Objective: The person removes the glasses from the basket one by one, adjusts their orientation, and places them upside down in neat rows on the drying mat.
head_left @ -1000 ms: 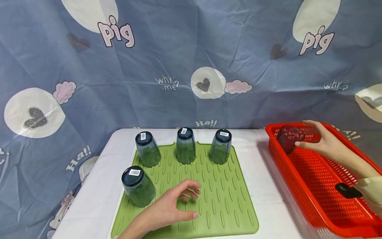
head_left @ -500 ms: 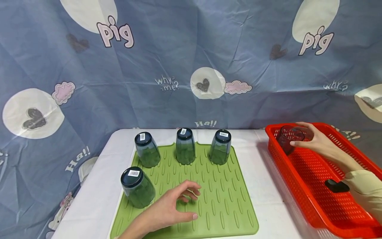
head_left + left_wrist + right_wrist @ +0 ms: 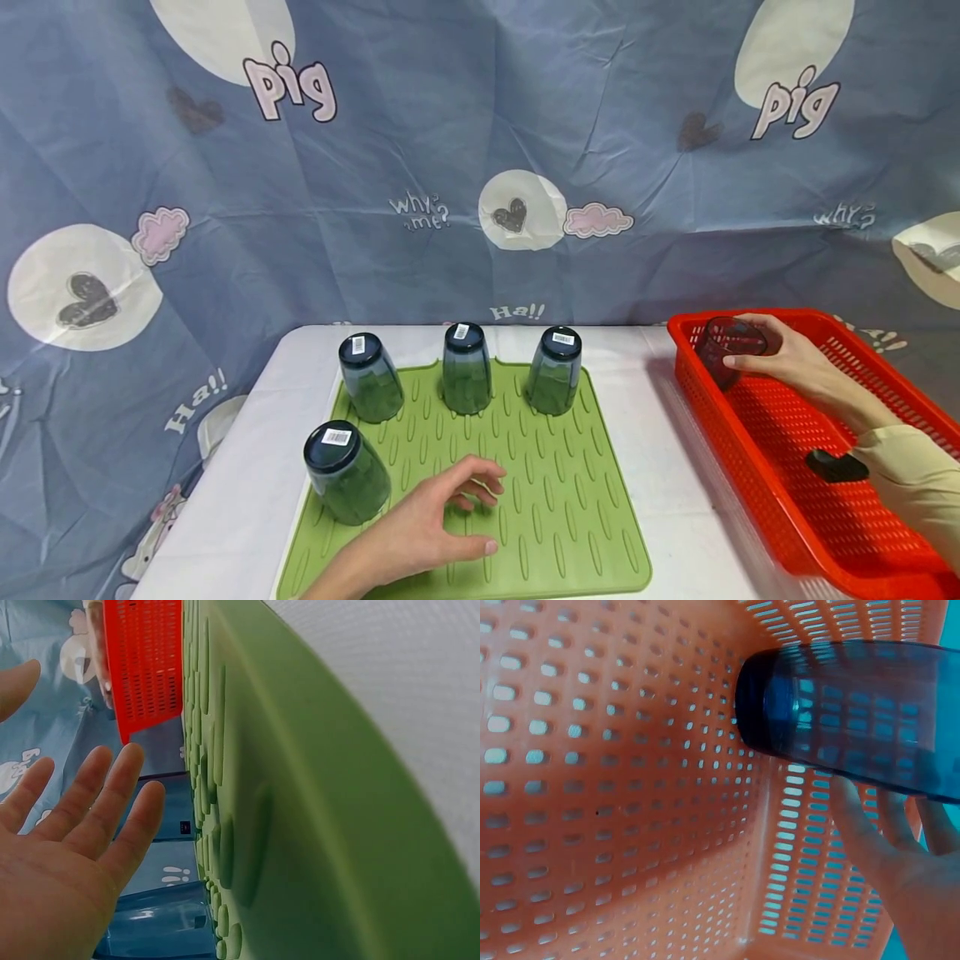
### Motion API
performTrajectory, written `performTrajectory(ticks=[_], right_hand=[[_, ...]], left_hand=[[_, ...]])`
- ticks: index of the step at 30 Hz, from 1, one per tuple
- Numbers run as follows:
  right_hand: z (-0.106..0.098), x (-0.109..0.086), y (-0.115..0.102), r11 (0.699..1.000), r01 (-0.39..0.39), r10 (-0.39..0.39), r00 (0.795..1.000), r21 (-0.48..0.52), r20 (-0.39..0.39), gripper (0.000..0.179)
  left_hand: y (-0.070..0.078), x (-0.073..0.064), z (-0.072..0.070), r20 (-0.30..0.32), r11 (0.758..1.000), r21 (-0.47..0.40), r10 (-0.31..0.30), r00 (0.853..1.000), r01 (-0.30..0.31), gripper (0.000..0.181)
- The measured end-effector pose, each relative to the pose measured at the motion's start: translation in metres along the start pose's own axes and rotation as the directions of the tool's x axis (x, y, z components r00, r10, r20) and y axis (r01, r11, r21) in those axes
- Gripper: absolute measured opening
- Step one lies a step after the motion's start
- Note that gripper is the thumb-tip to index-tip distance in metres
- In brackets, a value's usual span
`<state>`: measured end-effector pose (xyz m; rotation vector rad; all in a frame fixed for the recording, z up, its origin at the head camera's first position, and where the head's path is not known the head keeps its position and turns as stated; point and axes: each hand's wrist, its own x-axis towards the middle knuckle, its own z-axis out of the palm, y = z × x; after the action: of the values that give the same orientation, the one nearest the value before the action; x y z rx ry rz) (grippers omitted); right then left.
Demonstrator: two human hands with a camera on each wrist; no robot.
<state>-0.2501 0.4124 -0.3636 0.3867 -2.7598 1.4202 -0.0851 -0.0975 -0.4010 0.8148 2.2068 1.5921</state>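
Note:
In the head view, my right hand (image 3: 787,358) is at a dark blue drinking glass (image 3: 717,367) that stands mouth up in the far left corner of the red basket (image 3: 780,508). Thumb and fingers lie on opposite sides of the glass near its rim. The right wrist view has the fingers (image 3: 855,817) against the glass wall; the thumb is out of sight there. My left hand (image 3: 420,525) hovers over the green mat (image 3: 555,533), fingers loosely spread and holding nothing. Nearest to it is an upside-down blue glass (image 3: 348,479) on the mat's left side.
Along the mat's far edge stand three more upside-down glasses: a left one (image 3: 372,383), a middle one (image 3: 467,375) and a right one (image 3: 554,375). White cloth (image 3: 667,500) lies between mat and basket. A patterned blue curtain (image 3: 420,275) hangs behind the table.
My right hand has moved left and slightly inward, and its thumb and fingers have closed in around the glass in the basket. The left hand stays in place.

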Motion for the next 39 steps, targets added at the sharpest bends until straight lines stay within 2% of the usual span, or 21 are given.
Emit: performTrajectory(ticks=[7,15,22,30,39], right_hand=[[0.000,-0.002,-0.003,0.999,-0.033,0.033,0.999,-0.020,-0.024,0.062],[-0.004,-0.007,-0.006,0.999,-0.049,0.050,0.998,0.017,-0.024,0.058],[-0.018,-0.012,-0.013,0.995,-0.058,0.053,0.997,-0.083,-0.063,0.064],[-0.028,-0.018,-0.030,0.988,-0.102,0.092,0.991,-0.114,-0.096,0.066],[-0.029,-0.022,-0.045,0.985,-0.082,0.058,0.986,-0.152,-0.158,0.070]], left_hand=[[0.000,0.000,0.000,-0.021,1.000,-0.013,-0.017,1.000,0.016,0.054],[0.000,0.001,0.000,-0.020,1.000,-0.011,-0.017,1.000,0.016,0.053],[0.000,0.002,0.000,-0.018,1.000,-0.007,-0.030,0.999,0.030,0.053],[0.000,0.002,0.000,-0.018,1.000,-0.004,-0.026,0.999,0.026,0.053],[-0.001,0.003,0.000,-0.026,1.000,-0.009,-0.020,0.999,0.020,0.054]])
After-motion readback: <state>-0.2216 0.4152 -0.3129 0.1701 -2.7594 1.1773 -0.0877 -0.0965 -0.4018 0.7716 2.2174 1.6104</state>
